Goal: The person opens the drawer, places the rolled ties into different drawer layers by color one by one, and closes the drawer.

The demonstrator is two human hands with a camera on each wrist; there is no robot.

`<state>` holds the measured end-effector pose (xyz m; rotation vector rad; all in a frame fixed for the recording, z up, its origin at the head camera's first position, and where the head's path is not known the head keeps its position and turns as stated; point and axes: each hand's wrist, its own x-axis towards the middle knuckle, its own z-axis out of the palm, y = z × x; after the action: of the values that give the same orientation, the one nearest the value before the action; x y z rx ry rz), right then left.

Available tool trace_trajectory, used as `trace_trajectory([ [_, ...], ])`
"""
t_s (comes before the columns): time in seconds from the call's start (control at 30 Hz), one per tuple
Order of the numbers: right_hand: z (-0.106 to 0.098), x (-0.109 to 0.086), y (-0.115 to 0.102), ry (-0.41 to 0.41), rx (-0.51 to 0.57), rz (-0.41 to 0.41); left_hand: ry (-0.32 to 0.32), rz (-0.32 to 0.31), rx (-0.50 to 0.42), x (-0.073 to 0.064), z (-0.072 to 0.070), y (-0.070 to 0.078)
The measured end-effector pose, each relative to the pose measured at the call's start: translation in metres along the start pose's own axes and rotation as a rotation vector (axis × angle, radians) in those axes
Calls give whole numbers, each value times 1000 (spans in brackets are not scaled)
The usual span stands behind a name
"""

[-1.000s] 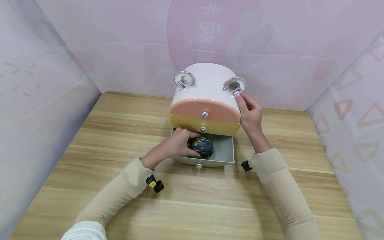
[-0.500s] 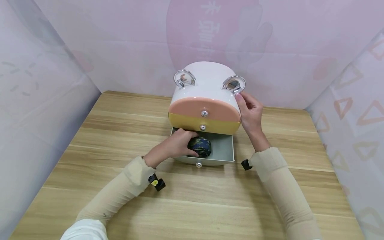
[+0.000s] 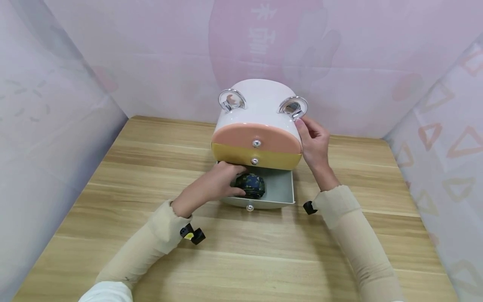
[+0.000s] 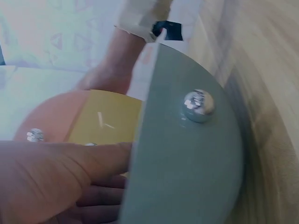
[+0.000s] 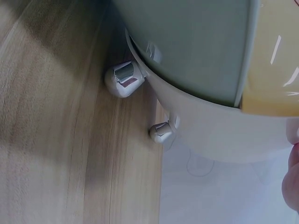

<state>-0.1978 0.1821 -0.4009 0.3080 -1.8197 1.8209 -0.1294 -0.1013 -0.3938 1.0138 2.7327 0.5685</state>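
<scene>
A rolled-up dark blue cloth point(image 3: 250, 186) with a yellow-green pattern lies in the pulled-out grey-green bottom drawer point(image 3: 279, 188) of a small white drawer box point(image 3: 260, 98). My left hand point(image 3: 219, 180) reaches into the drawer at the cloth's left side, thumb and fingers spread apart. In the left wrist view, that thumb stretches behind the drawer front point(image 4: 187, 154), which hides the cloth. At the box's right side, my right hand point(image 3: 317, 142) grips by the silver ear point(image 3: 294, 108), the thumb just under it. Part of that hand shows at the right wrist view's edge.
Above the open drawer are a closed yellow drawer point(image 3: 234, 155) and a closed orange one point(image 3: 241, 136), with round silver knobs. The box stands on silver feet point(image 5: 125, 79) on a wooden table point(image 3: 241, 260). Printed fabric walls point(image 3: 162, 67) surround the table.
My left hand has drawn slightly left, its thumb sliding back from the rolled cloth's front. The cloth stays in the drawer, and my right hand has hardly moved.
</scene>
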Motion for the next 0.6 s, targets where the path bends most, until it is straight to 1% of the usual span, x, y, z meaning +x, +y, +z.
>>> trace_trajectory([
  [0.07, 1, 0, 0, 4, 9, -3, 43, -3, -16, -9, -8, 5],
  [0.17, 1, 0, 0, 0, 15, -9, 145, 22, -30, -24, -18, 11],
  [0.27, 2, 0, 1, -2, 13, -9, 270, 73, -26, -38, -23, 18],
  [0.33, 1, 0, 1, 0, 6, -8, 354, 117, -34, -45, -23, 22],
  [0.4, 1, 0, 1, 5, 5, -2, 422, 165, -47, -51, -20, 25],
  [0.47, 1, 0, 2, 6, 8, 4, 464, 207, -60, -56, -16, 28],
  [0.5, 1, 1, 2, 5, 11, 6, 471, 218, -67, -58, -13, 29],
  [0.53, 1, 1, 2, 6, 13, 8, 469, 224, -73, -60, -10, 29],
  [0.6, 1, 0, 1, 9, 14, 10, 443, 219, -87, -62, -3, 30],
])
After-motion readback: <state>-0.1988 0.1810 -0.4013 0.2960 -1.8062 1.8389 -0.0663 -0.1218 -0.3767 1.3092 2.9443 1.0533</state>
